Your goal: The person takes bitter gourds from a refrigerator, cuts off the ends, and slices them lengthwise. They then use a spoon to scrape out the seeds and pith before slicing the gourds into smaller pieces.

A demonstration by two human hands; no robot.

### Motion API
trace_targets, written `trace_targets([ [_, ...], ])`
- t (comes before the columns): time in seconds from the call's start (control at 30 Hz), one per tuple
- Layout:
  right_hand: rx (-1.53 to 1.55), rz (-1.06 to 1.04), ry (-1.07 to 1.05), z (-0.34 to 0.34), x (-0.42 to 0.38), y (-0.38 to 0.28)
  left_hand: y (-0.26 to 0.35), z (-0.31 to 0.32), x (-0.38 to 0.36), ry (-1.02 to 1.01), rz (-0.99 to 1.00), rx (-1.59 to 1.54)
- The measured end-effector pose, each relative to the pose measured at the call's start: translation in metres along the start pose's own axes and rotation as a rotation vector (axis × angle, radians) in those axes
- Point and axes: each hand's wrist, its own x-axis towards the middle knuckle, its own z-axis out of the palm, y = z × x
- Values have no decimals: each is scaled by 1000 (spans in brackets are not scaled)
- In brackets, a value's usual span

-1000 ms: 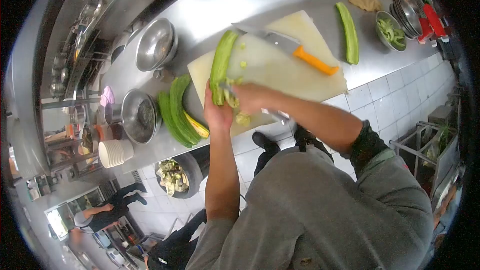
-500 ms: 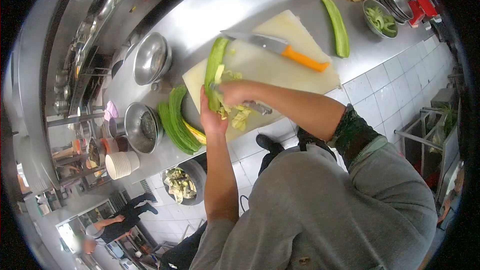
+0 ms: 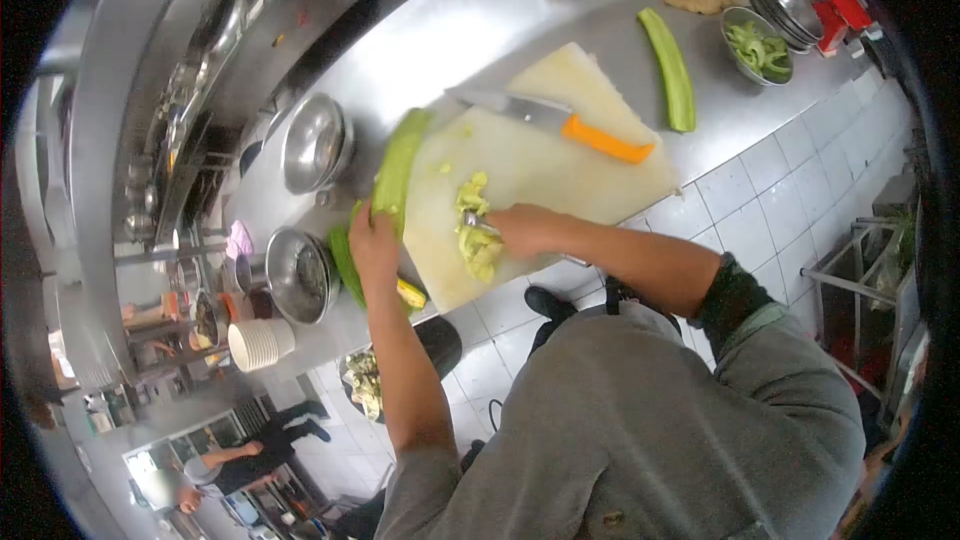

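My left hand (image 3: 373,245) grips the lower end of a long, pale green piece of squash (image 3: 402,165), at the left edge of the white cutting board (image 3: 545,175). My right hand (image 3: 528,230) is closed around a metal spoon-like tool (image 3: 482,224), its end among soft yellow-green pulp (image 3: 480,258) on the board. Farther back on the board rests a knife with an orange handle (image 3: 607,140). Partly behind my left hand lie whole dark green squashes (image 3: 346,265), with a yellow cut piece (image 3: 410,292) beside them.
Metal bowls (image 3: 313,143) and a bowl (image 3: 297,275) stand left on the steel counter. Another squash length (image 3: 668,70) lies right of the board, near a bowl of green slices (image 3: 758,48). Below the counter is a dark bucket (image 3: 440,345) with scraps. A person (image 3: 235,455) stands farther off.
My left hand has moved left with the squash piece, off the middle of the pulp. My right hand and the tool have parted from the squash and are now at the pulp.
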Motion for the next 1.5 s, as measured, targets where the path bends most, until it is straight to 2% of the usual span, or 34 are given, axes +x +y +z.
trace_targets([
  [0.1, 16, -19, 107, 13, -5, 16, 85, 10, -7, -126, -375, -409],
  [0.13, 7, 25, 34, 8, -7, 13, 115, 24, -8, -187, -442, -445],
  [0.17, 0, 63, -38, 2, -7, 10, 131, 47, -9, -218, -390, -428],
  [0.27, 8, -298, 63, 45, 28, 52, 192, 116, -9, -351, -214, -333],
  [0.33, 250, -18, 56, 94, 71, 84, 207, 185, -6, -245, 69, -285],
  [0.37, 369, 119, 51, 106, 81, 90, 222, 213, -2, -364, -130, -495],
  [0.4, 465, 18, 100, 90, 60, 82, 234, 230, -2, -479, -335, -704],
  [0.43, 557, -87, 140, 72, 38, 72, 241, 231, -4, -474, -208, -637],
  [0.5, 9, -102, 26, 50, 31, 61, 254, 214, -5, -431, 17, -488],
  [0.53, 309, -222, 346, 65, 23, 54, 247, 192, -5, -375, 68, -445],
  [0.6, 447, -313, 371, 73, 21, 62, 213, 129, -11, -244, 148, -308],
  [0.67, 191, -122, 29, 25, 17, 37, 137, 72, -21, 37, -5, -91],
  [0.7, 135, 63, -46, -15, -9, 7, 79, 43, -30, 144, 19, 150],
  [0.77, 120, 88, -66, -24, -8, -1, -36, 3, -61, 274, -189, 295],
  [0.8, 109, 115, -80, -23, -9, 0, -51, -9, -78, 323, -403, 411],
  [0.9, 140, 137, -118, -14, -1, 7, -89, 0, -100, 194, -419, 713],
  [0.93, 206, 165, -138, -18, 0, 0, -106, 1, -100, 250, -352, 717],
  [1.0, 337, 229, -166, -30, -4, -11, -171, 0, -97, 166, -279, 733],
  [1.07, 259, 196, -143, -32, -5, -15, -172, -24, -88, 80, -388, 517],
  [1.17, 150, 89, -54, -35, 0, -27, -77, -87, -82, -221, -658, -225],
  [1.27, -20, 3, 41, -42, 3, -43, -65, -56, -75, -346, -745, -889],
  [1.3, -88, -16, 73, -47, 5, -48, -51, -44, -66, -415, -758, -1002],
  [1.37, -196, 52, 10, -64, 14, -58, -22, -27, -47, -556, -787, -1233],
  [1.47, -322, 131, -40, -75, 38, -62, -27, -7, -27, -805, -718, -1124],
  [1.5, -351, 153, -48, -75, 49, -62, -22, -6, -23, -806, -625, -943],
])
